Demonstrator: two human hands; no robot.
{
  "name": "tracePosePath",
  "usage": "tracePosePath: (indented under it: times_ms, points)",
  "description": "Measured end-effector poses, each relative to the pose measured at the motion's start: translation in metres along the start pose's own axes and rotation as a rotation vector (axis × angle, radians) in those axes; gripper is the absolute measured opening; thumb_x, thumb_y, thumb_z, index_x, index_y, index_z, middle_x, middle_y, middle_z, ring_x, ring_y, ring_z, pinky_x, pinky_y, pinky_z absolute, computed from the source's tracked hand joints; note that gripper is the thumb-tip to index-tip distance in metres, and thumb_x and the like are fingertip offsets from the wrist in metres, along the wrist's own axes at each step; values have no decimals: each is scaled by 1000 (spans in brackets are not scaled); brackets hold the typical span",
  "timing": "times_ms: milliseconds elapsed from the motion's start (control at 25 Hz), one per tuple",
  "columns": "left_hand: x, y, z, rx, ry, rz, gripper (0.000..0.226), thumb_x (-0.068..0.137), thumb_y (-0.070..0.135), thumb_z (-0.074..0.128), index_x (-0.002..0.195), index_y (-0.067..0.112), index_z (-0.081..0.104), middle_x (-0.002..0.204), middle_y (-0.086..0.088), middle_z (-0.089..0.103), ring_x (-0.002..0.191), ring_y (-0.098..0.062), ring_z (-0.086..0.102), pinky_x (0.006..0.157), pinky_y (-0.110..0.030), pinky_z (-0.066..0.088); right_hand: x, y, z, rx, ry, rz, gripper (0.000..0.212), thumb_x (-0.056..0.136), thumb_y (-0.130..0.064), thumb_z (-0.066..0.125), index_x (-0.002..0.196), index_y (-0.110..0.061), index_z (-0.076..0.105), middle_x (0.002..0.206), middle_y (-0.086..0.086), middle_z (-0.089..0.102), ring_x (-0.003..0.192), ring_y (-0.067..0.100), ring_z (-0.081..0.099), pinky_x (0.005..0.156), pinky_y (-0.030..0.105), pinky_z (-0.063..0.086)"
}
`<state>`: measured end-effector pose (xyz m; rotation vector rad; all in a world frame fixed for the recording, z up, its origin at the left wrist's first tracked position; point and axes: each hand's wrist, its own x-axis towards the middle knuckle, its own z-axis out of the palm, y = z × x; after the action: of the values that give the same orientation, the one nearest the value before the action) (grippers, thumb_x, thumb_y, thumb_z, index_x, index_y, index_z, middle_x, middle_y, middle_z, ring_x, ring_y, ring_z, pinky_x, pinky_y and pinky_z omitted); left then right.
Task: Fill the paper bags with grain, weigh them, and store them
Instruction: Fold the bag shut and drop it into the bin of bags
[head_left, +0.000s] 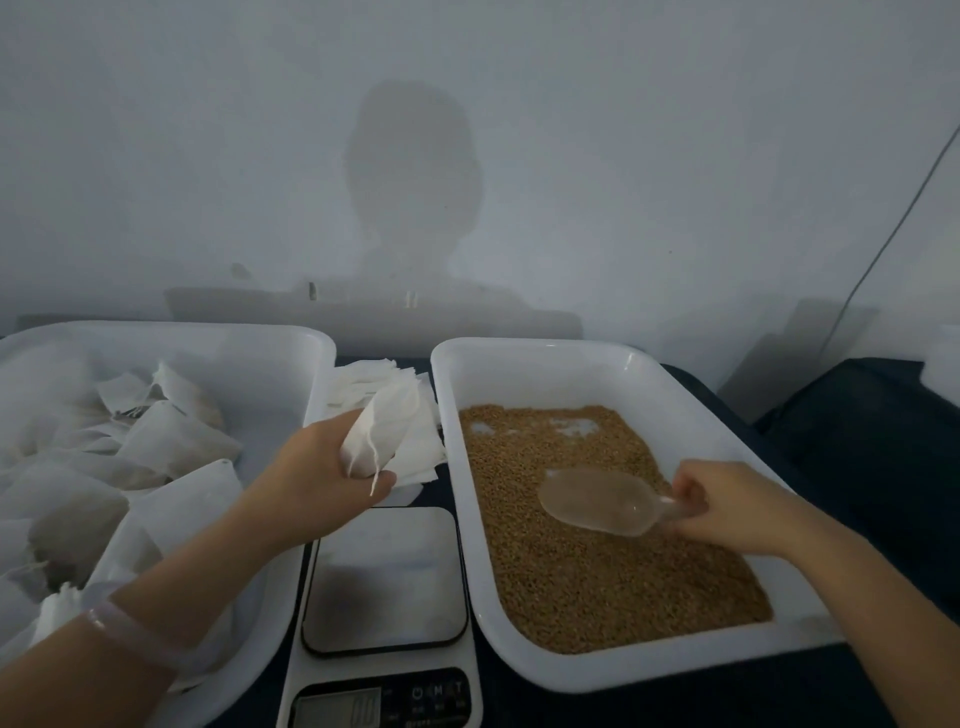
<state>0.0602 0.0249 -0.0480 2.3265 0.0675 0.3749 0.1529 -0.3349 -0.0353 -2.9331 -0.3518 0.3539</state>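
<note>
Grip of the left hand (319, 475): fingers and thumb curled tight round the lower end of one white paper bag (387, 423), whose drawstring (373, 470) dangles past the thumb. The bag is held above the gap between the trays, over the far edge of the scale (384, 587). Whether it has anything inside cannot be told.

The right hand (727, 512) pinches the short handle of one translucent scoop (597, 501). Its bowl is low over the grain (597, 582); whether it touches the grain is unclear.

There are two white trays. The right tray (519, 351) holds the grain in a shallow layer, with bare bottom showing at its far end. The left tray (208, 332) holds a heap of bags (171, 441), overlapping too much to count and cut off by the left edge. Between the trays, behind the held bag, lies a stack of flat bags (363, 379), also uncountable.

The single scale stands on the dark surface (857, 441) between the trays. Its display (337, 712) is blurred and clipped by the bottom edge. A pale bracelet (130, 626) circles the left wrist.
</note>
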Motion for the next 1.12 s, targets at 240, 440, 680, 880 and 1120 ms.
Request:
tracePosePath:
  times_ms: [240, 440, 680, 880, 1120]
  points:
    - [1, -2, 1, 18, 1, -6, 31, 76, 15, 72, 92, 31, 50, 77, 22, 56, 71, 2, 53, 58, -11, 36, 19, -41, 17, -180, 93, -280, 24, 83, -30, 68, 102, -37, 56, 100, -18, 60, 86, 0, 56, 72, 16, 43]
    - [3, -7, 3, 79, 3, 4, 20, 75, 18, 72, 80, 27, 54, 72, 15, 58, 67, -3, 54, 56, -13, 37, -2, -26, 14, -67, -203, -323, 31, 76, -35, 75, 97, -45, 55, 95, -23, 58, 87, -7, 56, 80, 20, 49]
    - [6, -12, 6, 111, -9, 10, 19, 76, 20, 72, 87, 15, 57, 72, 7, 59, 68, -14, 56, 59, -18, 41, -20, -9, 8, -137, -147, -356, 21, 84, -43, 64, 105, -42, 61, 95, -23, 62, 87, -5, 57, 83, 23, 50]
    - [5, -13, 6, 127, 9, 20, 19, 75, 20, 72, 85, 17, 56, 71, 9, 58, 65, -9, 54, 56, -14, 38, -20, 7, -8, -137, 27, -315, 29, 86, -37, 63, 115, -39, 61, 99, -27, 56, 94, -7, 54, 89, 20, 43]
    - [5, -12, 7, 126, 7, 15, 18, 75, 19, 71, 82, 17, 55, 69, 6, 58, 65, -16, 55, 55, -15, 38, -23, 16, -17, -47, 79, -287, 34, 83, -36, 65, 117, -42, 60, 97, -29, 59, 93, -11, 55, 86, 16, 42]
